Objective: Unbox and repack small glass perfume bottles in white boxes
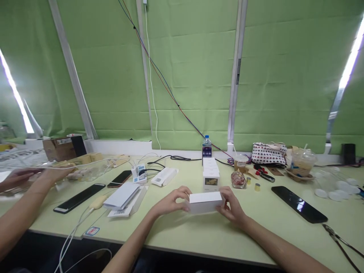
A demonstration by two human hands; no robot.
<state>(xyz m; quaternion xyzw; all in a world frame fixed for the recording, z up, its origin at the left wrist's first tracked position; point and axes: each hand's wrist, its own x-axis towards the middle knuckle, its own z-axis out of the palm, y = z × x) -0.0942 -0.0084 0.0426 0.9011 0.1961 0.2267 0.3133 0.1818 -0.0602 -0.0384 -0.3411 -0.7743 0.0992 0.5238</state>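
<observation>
A small white box [205, 203] is held level between my two hands, just above or on the table near its front edge. My left hand [173, 201] closes on its left end, thumb in front and fingers behind. On the opposite end, my right hand [231, 206] grips with curled fingers and thumb. Right behind stands a row of white boxes [211, 178], the front one bearing a dark picture. A round glass jar [238, 179] with pinkish contents sits to the right of that row, beside two small gold caps [257, 187].
Flattened white cartons [123, 197], a power strip [139, 173] and phones [79, 198] lie left. A co-worker's arm [31, 201] reaches in there. A black phone [299, 204], pliers [338, 237], and drink cups [303, 161] are on the right. A water bottle [207, 147] stands behind the boxes.
</observation>
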